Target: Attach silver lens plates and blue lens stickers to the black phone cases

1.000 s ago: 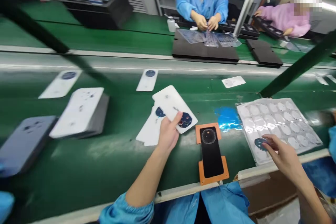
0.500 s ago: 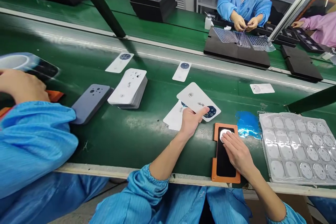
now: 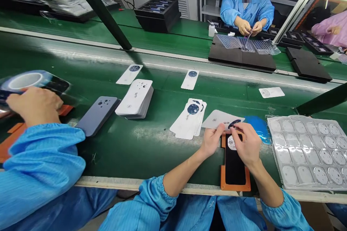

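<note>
My left hand grips the near edge of a white back cover held flat over the green belt. My right hand pinches the dark round camera piece at that cover's right end. Both hands hover above a black phone-shaped insert in an orange jig, where a pale round piece lies at the top. A fanned pile of white covers with dark camera rings lies just left of my left hand.
A clear blister tray of round parts sits at the right, a blue film beside it. A co-worker's sleeve and hand with a tape roll fill the left. A grey cover, stacked white covers and loose covers lie on the belt. Other people work at the far bench.
My right hand left the jig and rose to the cover's camera end. My left hand brought the cover right, over the jig. The pale round piece now shows in the jig.
</note>
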Demonstrator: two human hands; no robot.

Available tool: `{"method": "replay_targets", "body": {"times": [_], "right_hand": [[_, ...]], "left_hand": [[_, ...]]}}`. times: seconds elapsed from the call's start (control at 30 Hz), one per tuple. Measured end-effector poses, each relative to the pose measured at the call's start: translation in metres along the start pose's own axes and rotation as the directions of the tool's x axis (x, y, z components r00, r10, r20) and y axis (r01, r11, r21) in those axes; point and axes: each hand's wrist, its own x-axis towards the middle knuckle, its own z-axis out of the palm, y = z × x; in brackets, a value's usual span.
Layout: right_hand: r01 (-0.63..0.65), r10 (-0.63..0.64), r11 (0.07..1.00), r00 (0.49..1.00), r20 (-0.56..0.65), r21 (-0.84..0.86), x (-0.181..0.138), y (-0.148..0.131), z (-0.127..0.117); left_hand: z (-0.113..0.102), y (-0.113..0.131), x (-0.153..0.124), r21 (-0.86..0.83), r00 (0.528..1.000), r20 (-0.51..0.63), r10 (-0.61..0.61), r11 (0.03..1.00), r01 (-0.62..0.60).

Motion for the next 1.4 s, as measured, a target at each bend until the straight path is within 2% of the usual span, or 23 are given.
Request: {"method": "replay_targets", "body": {"times": [0.07, 0.23, 0.53, 0.8, 1.0, 1.2, 1.33, 1.4], "right_hand": [[-0.017, 0.016, 1.000, 0.999, -0.035, -0.019, 0.006, -0.001, 0.007], [-0.026, 0.026, 1.000, 0.999, -0.029, 0.010, 0.008, 0.001, 0.011], [-0.053, 0.054, 0.998, 0.997, -0.055, 0.022, 0.009, 0.000, 0.016], [0.005, -0.006, 1.000, 0.997, -0.083, -0.016, 0.008, 0.001, 0.016], [-0.001, -0.003, 0.999, 0.995, -0.095, -0.035, 0.008, 0.000, 0.017], [-0.079, 0.076, 0.996, 0.994, -0.073, -0.035, 0.009, 0.002, 0.018], [-0.126, 0.125, 0.991, 0.992, -0.027, -0.048, 0.010, 0.001, 0.019], [-0.177, 0.177, 0.984, 0.984, -0.002, -0.034, 0.012, 0.006, 0.016]], "left_hand": [[0.002, -0.004, -0.003, -0.011, 0.999, 0.000, 0.037, 0.999, -0.037], [-0.002, -0.013, -0.005, 0.059, 0.996, 0.010, 0.088, 0.994, -0.089], [-0.005, -0.013, -0.011, 0.305, 0.975, 0.120, 0.184, 0.928, -0.213], [-0.003, -0.012, -0.014, 0.349, 0.954, 0.188, 0.233, 0.892, -0.287], [-0.001, -0.011, -0.014, 0.361, 0.951, 0.190, 0.243, 0.884, -0.298], [0.002, -0.010, -0.015, 0.379, 0.945, 0.200, 0.258, 0.869, -0.317], [0.000, -0.016, -0.016, 0.378, 0.958, 0.178, 0.224, 0.884, -0.277], [0.000, -0.020, -0.013, 0.352, 0.979, 0.120, 0.164, 0.915, -0.196]]}}
